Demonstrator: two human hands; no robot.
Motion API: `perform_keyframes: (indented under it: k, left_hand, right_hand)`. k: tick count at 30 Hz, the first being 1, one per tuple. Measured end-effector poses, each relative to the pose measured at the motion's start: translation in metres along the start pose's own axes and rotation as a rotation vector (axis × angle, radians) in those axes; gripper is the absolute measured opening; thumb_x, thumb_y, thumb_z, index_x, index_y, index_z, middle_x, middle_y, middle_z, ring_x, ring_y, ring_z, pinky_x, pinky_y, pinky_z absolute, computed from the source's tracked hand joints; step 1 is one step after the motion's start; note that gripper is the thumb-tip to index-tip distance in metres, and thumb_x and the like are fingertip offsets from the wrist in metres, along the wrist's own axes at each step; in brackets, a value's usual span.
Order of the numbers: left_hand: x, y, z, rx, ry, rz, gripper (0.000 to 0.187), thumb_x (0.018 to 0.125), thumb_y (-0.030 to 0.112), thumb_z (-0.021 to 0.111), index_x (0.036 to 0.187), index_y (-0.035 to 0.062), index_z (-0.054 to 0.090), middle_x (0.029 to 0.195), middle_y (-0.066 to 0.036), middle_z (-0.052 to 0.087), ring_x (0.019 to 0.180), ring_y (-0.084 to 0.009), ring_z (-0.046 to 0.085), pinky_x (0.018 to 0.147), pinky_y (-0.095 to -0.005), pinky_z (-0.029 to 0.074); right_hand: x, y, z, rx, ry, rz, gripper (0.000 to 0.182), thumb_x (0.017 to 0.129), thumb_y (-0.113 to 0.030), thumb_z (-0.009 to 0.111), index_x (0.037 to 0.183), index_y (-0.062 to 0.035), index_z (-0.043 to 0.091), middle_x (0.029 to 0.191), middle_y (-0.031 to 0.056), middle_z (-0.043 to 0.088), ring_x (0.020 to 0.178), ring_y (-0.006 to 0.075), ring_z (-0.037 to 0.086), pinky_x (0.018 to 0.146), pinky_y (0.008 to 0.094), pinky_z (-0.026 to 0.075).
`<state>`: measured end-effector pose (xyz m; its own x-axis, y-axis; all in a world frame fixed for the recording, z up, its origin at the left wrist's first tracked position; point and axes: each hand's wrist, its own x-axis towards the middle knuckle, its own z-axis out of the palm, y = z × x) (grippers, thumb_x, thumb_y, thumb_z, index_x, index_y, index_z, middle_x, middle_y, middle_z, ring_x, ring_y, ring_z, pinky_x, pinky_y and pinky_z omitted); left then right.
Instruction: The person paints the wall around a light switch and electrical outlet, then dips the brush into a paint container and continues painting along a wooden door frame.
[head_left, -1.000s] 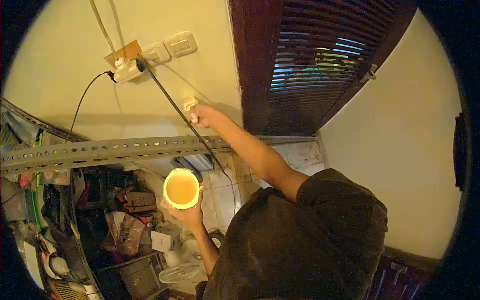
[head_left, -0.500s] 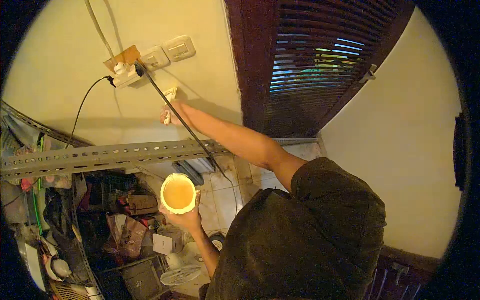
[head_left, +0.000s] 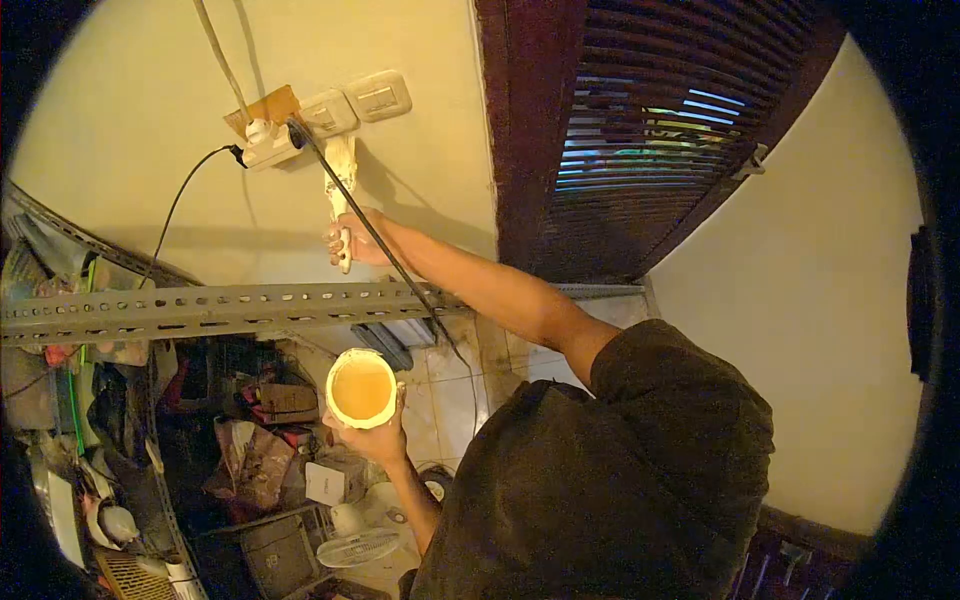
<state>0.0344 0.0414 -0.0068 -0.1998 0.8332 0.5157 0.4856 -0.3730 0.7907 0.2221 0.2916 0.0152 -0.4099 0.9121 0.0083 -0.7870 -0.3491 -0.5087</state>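
My left hand [head_left: 375, 437] is wrapped round a round cup [head_left: 362, 388] from below; yellowish liquid shows inside and cream paint coats its rim. Stretched out to the wall [head_left: 430, 150], my right hand [head_left: 358, 238] grips the pale handle of a paintbrush [head_left: 340, 172]. The bristle end points up, just under the switch plates, and is coated in cream. A black cable [head_left: 375, 235] hangs across the view in front of the right hand and wrist. Above the brush sit a socket switch plate [head_left: 330, 113] and a second switch plate [head_left: 379, 97].
A plugged-in adapter [head_left: 270, 150] with cords sits left of the brush. A perforated metal shelf beam [head_left: 200, 310] runs below my right hand. Boxes, bags and a white fan [head_left: 358, 547] crowd the lower left. A dark louvred door [head_left: 640, 130] stands at the upper right.
The paintbrush has swung upright and now reaches up under the switch plates, with more of its length showing. My view has shifted slightly; the cup stays in my left hand.
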Motion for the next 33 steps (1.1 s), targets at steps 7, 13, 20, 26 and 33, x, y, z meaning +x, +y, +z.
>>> perform_keyframes:
  k: [7, 13, 20, 26, 33]
  left_hand:
    - [0.003, 0.004, 0.001, -0.016, -0.009, -0.007, 0.077, 0.058, 0.011, 0.094, 0.121, -0.0008, 0.051, 0.116, -0.013, 0.059, 0.104, -0.0239, 0.059, 0.093, -0.0379, 0.047]
    - [0.002, -0.003, 0.006, -0.08, 0.014, 0.028, 0.079, 0.058, 0.015, 0.094, 0.122, -0.0014, 0.051, 0.116, -0.014, 0.06, 0.103, -0.0245, 0.059, 0.092, -0.0382, 0.047]
    - [0.0, -0.001, 0.006, -0.061, 0.011, 0.008, 0.082, 0.057, 0.014, 0.095, 0.122, 0.0005, 0.046, 0.118, -0.013, 0.056, 0.106, -0.0222, 0.056, 0.095, -0.0365, 0.045]
    - [0.002, 0.013, 0.007, -0.025, -0.02, -0.009, 0.081, 0.058, 0.014, 0.095, 0.122, 0.0005, 0.046, 0.117, -0.013, 0.058, 0.105, -0.0221, 0.057, 0.096, -0.0368, 0.045]
    - [-0.001, 0.002, 0.01, -0.157, 0.006, 0.011, 0.082, 0.058, 0.013, 0.094, 0.122, 0.0012, 0.045, 0.117, -0.013, 0.058, 0.105, -0.0214, 0.058, 0.095, -0.0365, 0.047]
  right_hand:
    - [0.005, -0.005, -0.009, -0.014, -0.114, 0.016, 0.015, 0.089, -0.016, 0.055, 0.078, -0.0134, 0.045, 0.068, 0.0009, 0.044, 0.061, 0.0173, 0.047, 0.064, 0.0388, 0.045]
    - [0.026, 0.003, -0.042, 0.098, -0.065, -0.011, 0.022, 0.089, -0.019, 0.057, 0.071, -0.0125, 0.046, 0.065, 0.0024, 0.044, 0.059, 0.0188, 0.047, 0.064, 0.0409, 0.044]
    - [0.041, 0.007, -0.09, 0.252, -0.063, 0.245, 0.025, 0.085, -0.015, 0.055, 0.064, -0.0087, 0.043, 0.06, 0.0083, 0.043, 0.056, 0.0249, 0.048, 0.059, 0.0475, 0.041]
    - [0.021, 0.005, -0.068, 0.491, 0.238, 0.541, 0.024, 0.085, -0.01, 0.046, 0.063, -0.0066, 0.036, 0.056, 0.0137, 0.035, 0.053, 0.0303, 0.041, 0.053, 0.0471, 0.036]
    - [0.023, 0.007, -0.089, 0.488, 0.12, 0.44, 0.017, 0.078, 0.004, 0.049, 0.071, -0.0044, 0.036, 0.062, 0.0143, 0.039, 0.067, 0.0291, 0.046, 0.05, 0.04, 0.041]
